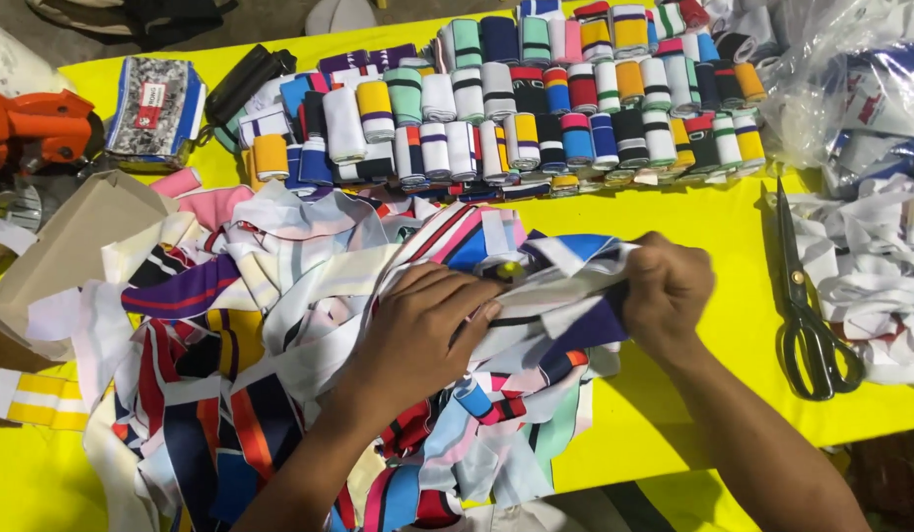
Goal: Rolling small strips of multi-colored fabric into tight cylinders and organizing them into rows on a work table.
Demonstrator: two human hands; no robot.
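Observation:
A big loose heap of striped fabric strips [279, 325] in white, navy, red, blue and yellow covers the near part of the yellow table [713, 394]. My left hand [422, 330] lies on top of the heap with its fingers bent into the cloth. At the heap's right edge my right hand [664, 291] is shut on a bunch of white and blue strips [575, 266]. The strips stretch between both hands.
Rows of rolled striped bands [536, 99] fill the far side of the table. Black scissors [807, 296] lie at the right, beside white fabric scraps [876, 266] and a clear plastic bag [851, 79]. Brown cardboard [72, 246] and an orange tool [33, 128] sit at the left.

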